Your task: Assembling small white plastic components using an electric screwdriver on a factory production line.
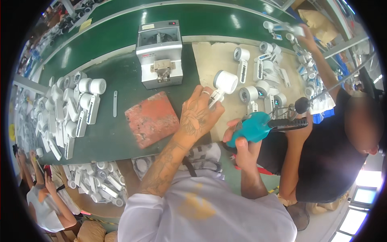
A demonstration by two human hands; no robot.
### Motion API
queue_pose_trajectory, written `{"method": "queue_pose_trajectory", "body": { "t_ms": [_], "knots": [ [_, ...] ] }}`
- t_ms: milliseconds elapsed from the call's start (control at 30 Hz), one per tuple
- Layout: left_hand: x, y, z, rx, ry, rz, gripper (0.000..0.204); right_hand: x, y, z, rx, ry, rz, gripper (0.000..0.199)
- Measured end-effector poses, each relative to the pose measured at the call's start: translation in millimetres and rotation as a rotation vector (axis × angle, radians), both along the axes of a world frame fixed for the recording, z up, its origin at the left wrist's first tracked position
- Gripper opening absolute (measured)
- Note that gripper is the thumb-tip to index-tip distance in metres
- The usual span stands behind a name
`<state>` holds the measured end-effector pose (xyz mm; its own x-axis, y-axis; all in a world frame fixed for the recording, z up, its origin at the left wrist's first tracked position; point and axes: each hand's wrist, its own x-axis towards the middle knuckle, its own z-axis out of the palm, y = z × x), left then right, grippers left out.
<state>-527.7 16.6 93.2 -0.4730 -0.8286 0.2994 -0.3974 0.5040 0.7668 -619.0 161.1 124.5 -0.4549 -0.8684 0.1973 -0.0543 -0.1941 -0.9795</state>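
Note:
Near the middle of the bench, my left hand [197,115] is closed around the slim handle of a white handheld device with a round drum-shaped head, apparently a handheld fan [225,82]. Its head points up and to the right. My right hand [249,155] grips a teal power tool [253,128] with a black section reaching right; its tip is hard to make out. The tool is beside the fan, not touching it. Left of my left hand lies a worn red pad [153,119]. Behind that stands a silver screw feeder [160,56].
Many white fans are piled at left [60,109]; several more lie on cardboard [217,52] at right. A carton [129,177] of fans is below the bench. A flat white strip [115,104] lies near the pad. A co-worker in black [322,153] reaches in from the right.

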Motion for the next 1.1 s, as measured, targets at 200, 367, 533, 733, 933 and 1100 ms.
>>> {"method": "queue_pose_trajectory", "body": {
  "t_ms": [200, 367, 533, 733, 933, 1100],
  "knots": [
    [34.3, -2.3, 14.7, 0.004, 0.121, 0.027, 0.021, 9.5, -16.9, -1.8, -0.014, 0.026, -0.014, 0.058],
    [71.5, 3.6, 21.5, 0.009, 0.075, 0.039, 0.024, 12.0, -28.8, -12.7, 0.005, 0.049, 0.037, 0.059],
    [109.0, 19.1, 9.1, 0.531, 0.389, 0.146, 0.025, 19.1, -66.2, -12.6, -0.028, 0.003, 0.055, 0.041],
    [121.0, 40.4, -1.3, 1.117, 1.142, 0.055, 0.040, 42.5, -99.8, -12.4, -0.044, 0.075, -0.019, 0.050],
    [109.1, 65.8, -8.0, 1.287, 1.372, 0.093, 0.041, 83.8, -55.7, -5.9, 0.023, 0.788, 0.175, 0.057],
    [106.1, 73.0, -12.8, 1.315, 1.443, 0.099, 0.049, 92.6, -49.5, -23.2, 0.038, 0.927, 0.117, 0.061]
  ]
}}
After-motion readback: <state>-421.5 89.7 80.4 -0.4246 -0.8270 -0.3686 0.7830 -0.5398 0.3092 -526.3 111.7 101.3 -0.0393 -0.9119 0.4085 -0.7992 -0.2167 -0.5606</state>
